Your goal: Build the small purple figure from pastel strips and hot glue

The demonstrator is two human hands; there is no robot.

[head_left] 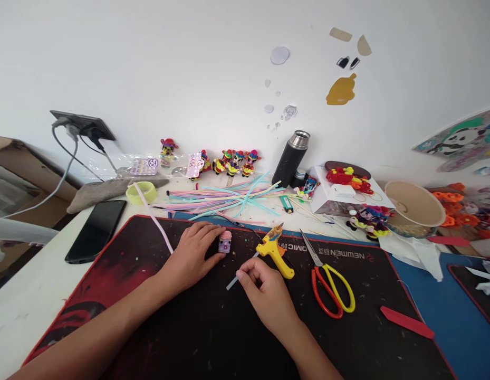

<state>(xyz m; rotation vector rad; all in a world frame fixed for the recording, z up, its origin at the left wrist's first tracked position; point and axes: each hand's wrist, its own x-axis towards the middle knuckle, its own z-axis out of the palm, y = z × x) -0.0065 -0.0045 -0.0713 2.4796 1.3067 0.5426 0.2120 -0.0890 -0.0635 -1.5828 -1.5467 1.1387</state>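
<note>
1. Right, the left hand (197, 248) has its grip closed around a small pink-and-purple figure (224, 243), thumb on the near side and fingers on the far side. The piece sits over the dark mat (181, 327), around the middle of the bench (27, 295).
2. The right hand (268, 287) has its grip pinched, thumb against fingers, on a translucent stick (232, 284) that runs up to the back of a yellow glue gun (273, 250). The gun lies on its side just beyond that hand, nozzle pointing towards the bench's far edge.
3. To the right of the gun lie scissors (317, 262) with one red and one yellow handle, blades partly open and tips towards the far edge. Nearer the mat's right edge is a red strip (406, 322).
4. Pastel fuzzy stems (245, 199) are heaped beyond the mat. A lilac stem (157, 227) crosses the mat's far left corner, between a pale green tape roll (142, 194) and the left wrist.
5. A black phone (96, 232) rests by the bench's left edge.
6. Along the far edge, by the wall, are colourful little dolls (237, 162), a tilted black flask (291, 158) and a white box (332, 203); a beige bowl (416, 206) is further right.
</note>
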